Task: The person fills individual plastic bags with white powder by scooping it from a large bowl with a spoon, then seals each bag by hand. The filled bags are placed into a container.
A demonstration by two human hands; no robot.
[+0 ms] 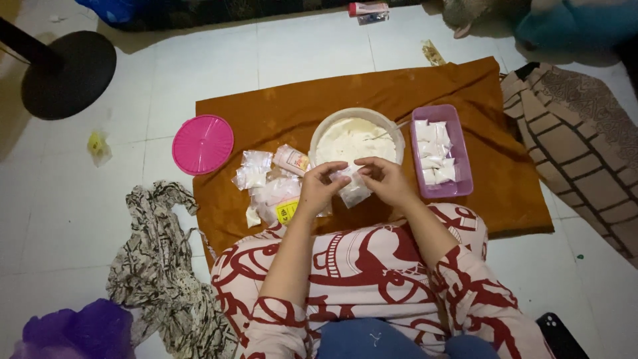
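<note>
I sit on the floor with my knees under a red-and-cream patterned garment. My left hand (318,188) and my right hand (383,179) meet over a small clear plastic bag (351,191) with white powder in it, each pinching its top. Just beyond them stands a round white bowl (321,131) full of white powder, on a brown cloth (492,173). A purple rectangular tray (461,153) to the right of the bowl holds several filled small bags. To the left of my hands lies a heap of empty clear bags (266,183).
A pink round lid (203,144) lies at the cloth's left edge. A black round stand base (68,73) is far left. Patterned fabric (159,272) lies at lower left, a brick-patterned cloth (585,153) at right, a dark phone (561,336) at lower right.
</note>
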